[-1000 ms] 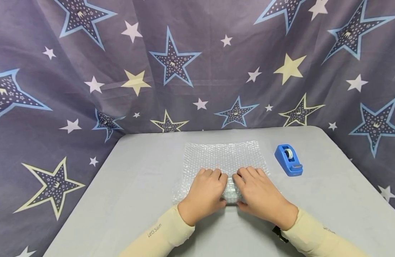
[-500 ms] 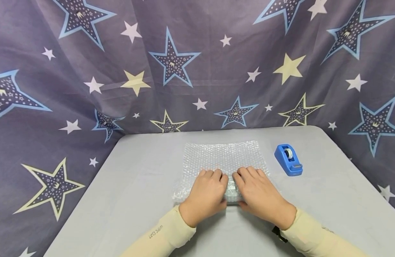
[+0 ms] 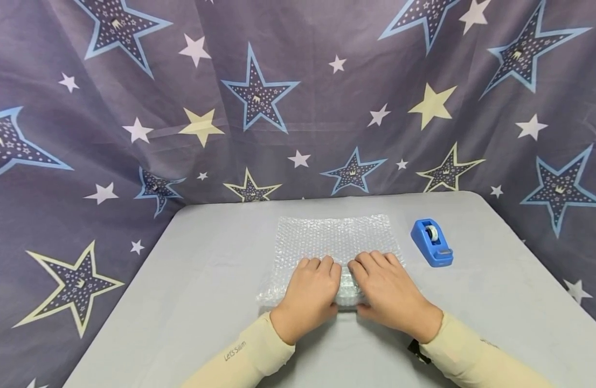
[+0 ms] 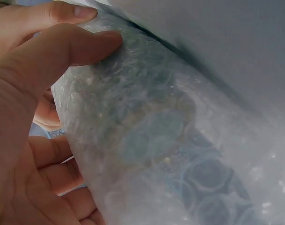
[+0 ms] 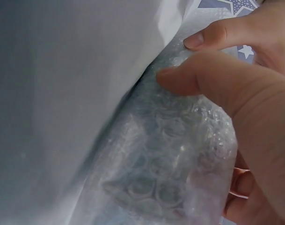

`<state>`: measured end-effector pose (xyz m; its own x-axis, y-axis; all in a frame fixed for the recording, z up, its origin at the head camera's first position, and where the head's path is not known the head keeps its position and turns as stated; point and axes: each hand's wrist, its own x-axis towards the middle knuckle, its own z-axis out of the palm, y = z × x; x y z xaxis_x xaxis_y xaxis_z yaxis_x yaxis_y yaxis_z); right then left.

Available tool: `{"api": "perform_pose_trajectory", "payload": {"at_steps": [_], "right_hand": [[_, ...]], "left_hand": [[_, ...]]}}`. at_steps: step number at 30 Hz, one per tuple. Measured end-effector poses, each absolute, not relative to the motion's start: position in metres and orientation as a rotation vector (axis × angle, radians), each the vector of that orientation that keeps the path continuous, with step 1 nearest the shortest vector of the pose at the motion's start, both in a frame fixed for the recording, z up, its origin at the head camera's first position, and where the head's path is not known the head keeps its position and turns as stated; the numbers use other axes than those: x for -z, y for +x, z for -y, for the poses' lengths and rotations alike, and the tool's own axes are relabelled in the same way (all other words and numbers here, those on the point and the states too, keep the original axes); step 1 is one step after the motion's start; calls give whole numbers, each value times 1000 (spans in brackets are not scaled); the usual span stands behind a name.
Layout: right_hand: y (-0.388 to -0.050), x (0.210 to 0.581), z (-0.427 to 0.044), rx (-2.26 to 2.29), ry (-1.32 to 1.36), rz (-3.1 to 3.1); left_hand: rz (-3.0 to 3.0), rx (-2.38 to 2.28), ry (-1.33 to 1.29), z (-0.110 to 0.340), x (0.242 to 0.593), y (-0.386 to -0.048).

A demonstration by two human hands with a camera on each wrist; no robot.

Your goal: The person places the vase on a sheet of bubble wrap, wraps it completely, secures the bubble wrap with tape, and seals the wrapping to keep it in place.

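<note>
A sheet of clear bubble wrap point(image 3: 337, 234) lies on the table, its near end rolled into a thick bundle point(image 3: 347, 288). My left hand point(image 3: 309, 293) grips the bundle's left part, with the fingers over the far side and the thumb on the near side. On its right part my right hand point(image 3: 392, 293) holds it the same way. In the left wrist view, something pale green with a brownish rim shows dimly through the bubble wrap point(image 4: 151, 136); its kind cannot be made out. The right wrist view has my thumb point(image 5: 193, 77) pressing on the wrapped surface.
A blue tape dispenser point(image 3: 436, 250) with a roll of clear tape stands to the right of the bubble wrap. The table point(image 3: 206, 264) has a light grey cover. Behind it and at both sides hangs a dark curtain point(image 3: 307, 48) with stars.
The head view has shifted slightly. Both hands keep their grip on the rolled bundle, with hardly any visible movement.
</note>
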<state>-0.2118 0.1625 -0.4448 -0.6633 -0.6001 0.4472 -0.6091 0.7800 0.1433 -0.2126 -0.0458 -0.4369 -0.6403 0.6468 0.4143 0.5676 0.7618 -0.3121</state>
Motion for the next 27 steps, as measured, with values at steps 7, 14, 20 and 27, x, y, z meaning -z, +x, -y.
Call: {"api": "perform_pose_trajectory", "payload": {"at_steps": [7,14,20,27], "right_hand": [[-212,443,-164,-24,902,2492],[-210,441,-165,-16,914,2473],[-208,438,-166,-7,933,2466],[-206,434,-165,5,959,2465]], "left_hand": [[2450,-164,-922,47,439,-214],[2456,-134,-944,47,435,-211],[2472,-130,-960,47,430,-208],[2494,-116,-991,48,425,-204]]}}
